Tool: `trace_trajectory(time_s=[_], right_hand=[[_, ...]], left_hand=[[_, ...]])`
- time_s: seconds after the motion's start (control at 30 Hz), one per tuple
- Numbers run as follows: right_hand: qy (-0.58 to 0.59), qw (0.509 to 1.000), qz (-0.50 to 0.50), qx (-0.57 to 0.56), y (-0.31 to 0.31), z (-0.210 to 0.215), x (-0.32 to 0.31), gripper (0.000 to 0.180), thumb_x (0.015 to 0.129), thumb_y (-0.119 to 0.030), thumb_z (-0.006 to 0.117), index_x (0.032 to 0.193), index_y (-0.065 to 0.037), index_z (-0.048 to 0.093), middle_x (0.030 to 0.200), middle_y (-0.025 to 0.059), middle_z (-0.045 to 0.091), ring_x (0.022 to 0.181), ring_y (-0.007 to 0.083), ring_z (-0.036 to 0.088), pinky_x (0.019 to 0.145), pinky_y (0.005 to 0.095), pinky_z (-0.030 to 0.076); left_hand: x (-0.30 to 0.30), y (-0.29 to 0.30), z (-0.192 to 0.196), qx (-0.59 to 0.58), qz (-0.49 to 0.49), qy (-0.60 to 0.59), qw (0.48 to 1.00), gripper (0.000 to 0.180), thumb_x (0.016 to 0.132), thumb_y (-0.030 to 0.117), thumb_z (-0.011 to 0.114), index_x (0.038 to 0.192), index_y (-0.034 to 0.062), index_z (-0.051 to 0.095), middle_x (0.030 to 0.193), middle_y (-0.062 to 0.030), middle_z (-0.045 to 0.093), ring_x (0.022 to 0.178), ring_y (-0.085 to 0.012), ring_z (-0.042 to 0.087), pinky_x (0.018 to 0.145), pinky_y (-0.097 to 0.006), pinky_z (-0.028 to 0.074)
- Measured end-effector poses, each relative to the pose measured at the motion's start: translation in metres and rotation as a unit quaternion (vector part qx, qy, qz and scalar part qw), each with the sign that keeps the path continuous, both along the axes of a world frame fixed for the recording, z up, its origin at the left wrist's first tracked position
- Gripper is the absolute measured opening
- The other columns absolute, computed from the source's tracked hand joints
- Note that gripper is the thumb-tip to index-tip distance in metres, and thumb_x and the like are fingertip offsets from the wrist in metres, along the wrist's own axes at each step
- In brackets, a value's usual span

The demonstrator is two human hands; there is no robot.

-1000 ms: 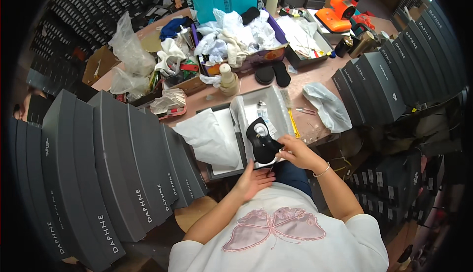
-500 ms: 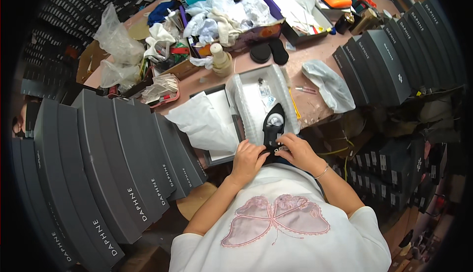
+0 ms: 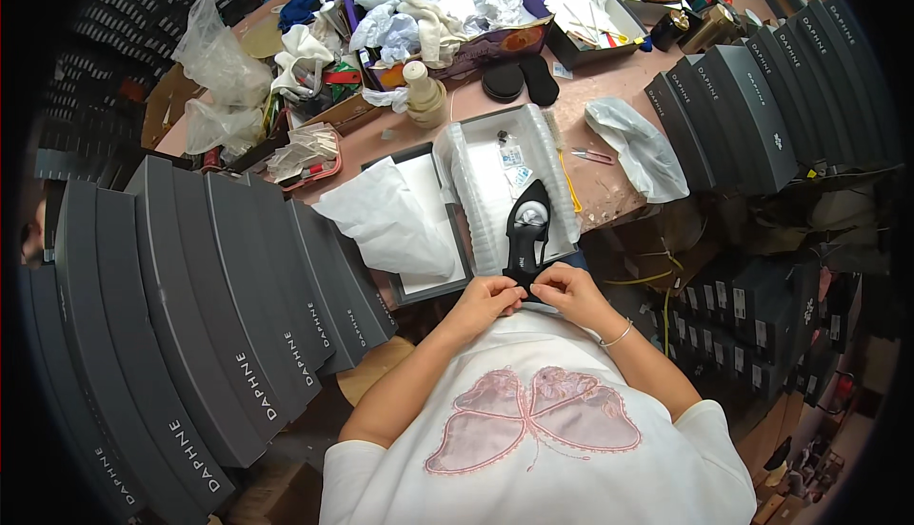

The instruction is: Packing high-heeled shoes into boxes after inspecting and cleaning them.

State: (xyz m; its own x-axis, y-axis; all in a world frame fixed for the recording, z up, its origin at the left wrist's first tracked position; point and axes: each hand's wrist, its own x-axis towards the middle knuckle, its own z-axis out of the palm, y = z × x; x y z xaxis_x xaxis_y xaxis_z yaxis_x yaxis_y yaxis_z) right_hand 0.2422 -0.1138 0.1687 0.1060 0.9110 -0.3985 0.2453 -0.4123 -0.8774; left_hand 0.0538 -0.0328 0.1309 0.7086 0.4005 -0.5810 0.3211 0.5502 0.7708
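A black slingback shoe [image 3: 521,251] with a pointed toe lies heel toward me, a ball of white paper in its toe. Its toe end rests over an open shoe box [image 3: 454,192] lined with translucent wrapping. My left hand [image 3: 489,300] is closed, fingertips pinched at the heel end. Opposite it, my right hand [image 3: 573,294] pinches the same end, where the thin strap runs down. The fingers hide the exact part of the strap held. Small packets [image 3: 514,157] lie in the box.
White tissue paper [image 3: 381,220] covers part of a grey box lid on the left. Stacks of dark shoe boxes [image 3: 190,316] stand at left and right [image 3: 733,116]. A cream bottle [image 3: 425,97], a white plastic bag [image 3: 633,149] and a purple carton [image 3: 476,68] of crumpled paper sit farther back.
Both hands have come closer together at the shoe's heel end. The pale buckle-like piece seen by the right fingers is now covered. The whole view has shifted slightly.
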Motion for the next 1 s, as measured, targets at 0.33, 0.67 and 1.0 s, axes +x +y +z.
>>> trace_trajectory(time_s=[0.33,0.67,1.0], right_hand=[[-0.039,0.991,0.042,0.118,0.003,-0.007,0.007,0.014,0.077,-0.009,0.065,0.075,0.002,0.057,0.074,0.0077,0.051,0.069,0.0183,0.051,0.065,0.0275,0.042],[0.142,0.990,-0.004,-0.023,-0.002,-0.036,0.024,0.020,0.080,-0.011,0.065,0.073,0.002,0.052,0.072,0.0065,0.055,0.073,0.0101,0.053,0.063,0.0273,0.046],[-0.179,0.978,0.097,0.037,0.017,-0.016,0.008,0.064,0.072,-0.034,0.079,0.117,0.006,0.056,0.127,0.0238,0.048,0.073,0.0183,0.062,0.069,0.0295,0.051]], left_hand=[[0.003,0.019,0.006,0.465,-0.084,-0.067,0.879,0.012,0.083,0.012,0.064,0.084,0.0005,0.067,0.114,-0.0145,0.060,0.103,-0.0293,0.056,0.087,-0.038,0.045],[0.016,0.039,-0.011,0.436,-0.086,-0.108,0.889,0.022,0.079,0.019,0.073,0.075,-0.0004,0.064,0.106,-0.0132,0.064,0.089,-0.0268,0.061,0.076,-0.034,0.049],[0.018,0.028,-0.020,0.290,0.136,-0.089,0.943,0.019,0.086,0.018,0.069,0.097,0.0026,0.064,0.104,-0.0069,0.062,0.085,-0.0092,0.058,0.073,-0.024,0.050]])
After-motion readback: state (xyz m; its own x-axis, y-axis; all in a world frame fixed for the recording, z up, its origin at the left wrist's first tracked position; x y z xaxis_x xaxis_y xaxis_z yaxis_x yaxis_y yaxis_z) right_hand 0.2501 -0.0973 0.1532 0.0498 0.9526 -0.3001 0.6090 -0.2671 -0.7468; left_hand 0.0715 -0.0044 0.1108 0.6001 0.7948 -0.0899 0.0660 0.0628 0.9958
